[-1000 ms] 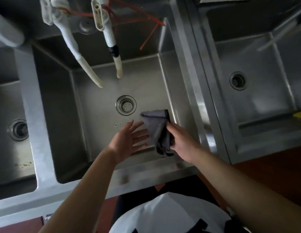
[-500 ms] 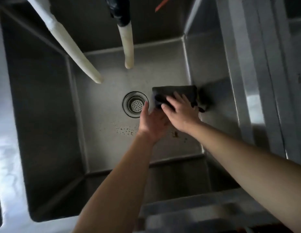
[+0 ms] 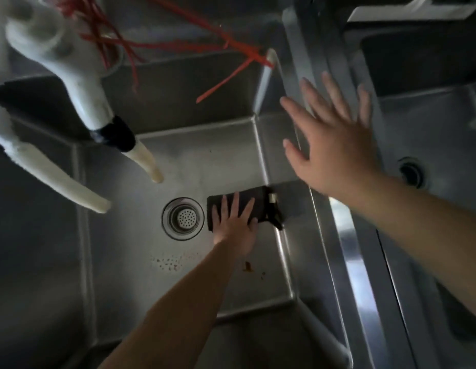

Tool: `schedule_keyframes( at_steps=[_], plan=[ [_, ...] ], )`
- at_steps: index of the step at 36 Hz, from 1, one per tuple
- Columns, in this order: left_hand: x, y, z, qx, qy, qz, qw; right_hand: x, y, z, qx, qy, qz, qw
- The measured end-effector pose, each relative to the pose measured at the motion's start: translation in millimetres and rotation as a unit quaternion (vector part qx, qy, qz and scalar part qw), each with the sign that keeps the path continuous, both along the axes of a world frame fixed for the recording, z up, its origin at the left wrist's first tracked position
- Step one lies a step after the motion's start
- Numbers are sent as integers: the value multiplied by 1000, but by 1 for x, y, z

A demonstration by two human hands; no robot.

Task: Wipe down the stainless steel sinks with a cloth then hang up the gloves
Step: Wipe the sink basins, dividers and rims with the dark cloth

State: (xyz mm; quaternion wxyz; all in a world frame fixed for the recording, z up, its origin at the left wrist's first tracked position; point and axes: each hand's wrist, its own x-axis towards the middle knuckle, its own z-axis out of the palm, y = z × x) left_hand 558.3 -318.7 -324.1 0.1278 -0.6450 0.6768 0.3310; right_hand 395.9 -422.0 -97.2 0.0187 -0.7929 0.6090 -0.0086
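A folded dark grey cloth point(image 3: 258, 202) lies flat on the floor of the middle stainless steel sink point(image 3: 205, 161), just right of the round drain strainer point(image 3: 182, 218). My left hand point(image 3: 235, 225) presses on the cloth with straight, spread fingers. My right hand point(image 3: 332, 145) hovers open, fingers spread, above the sink's right wall and the steel divider point(image 3: 346, 249). No gloves are in sight.
Two white taps with yellowed hose ends point(image 3: 149, 166) point(image 3: 79, 193) hang over the sink's left and back. Red plastic strings point(image 3: 226, 78) dangle at the back. Another sink with a drain point(image 3: 412, 175) lies to the right. Brown specks point(image 3: 248, 266) mark the sink floor.
My right hand has let go of the cloth and lifted up and to the right. My left hand has moved onto the cloth and now presses it flat.
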Motion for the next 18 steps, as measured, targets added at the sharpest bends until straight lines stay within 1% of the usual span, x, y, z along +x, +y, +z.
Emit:
schedule_keyframes(
  at_steps=[2, 3, 4, 6, 10, 12, 15, 18],
  plan=[
    [-4, -8, -13, 5, -19, -15, 1000, -18, -17, -12, 28, 39, -17, 999],
    [-5, -11, -18, -1, -27, -19, 999, -22, -21, -19, 40, 41, -19, 998],
    [-5, -12, -22, -12, -32, -23, 999, -24, -22, -25, 46, 30, -17, 998],
    [-4, -21, -28, -31, -29, -25, 999, -26, -20, -35, 27, -8, -15, 999],
    [9, -68, -33, -77, -38, -37, 996, -26, -23, -41, -2, -56, -22, 998],
    [18, -101, -35, -90, -50, -10, 995, -29, -25, -43, -7, -74, -23, 997],
    [37, -147, -35, -94, -70, 60, 991, -29, -25, -43, -13, -102, -22, 994],
    [68, -158, -35, -120, -113, 144, 976, -30, -26, -42, -22, -106, -25, 994]
  ],
)
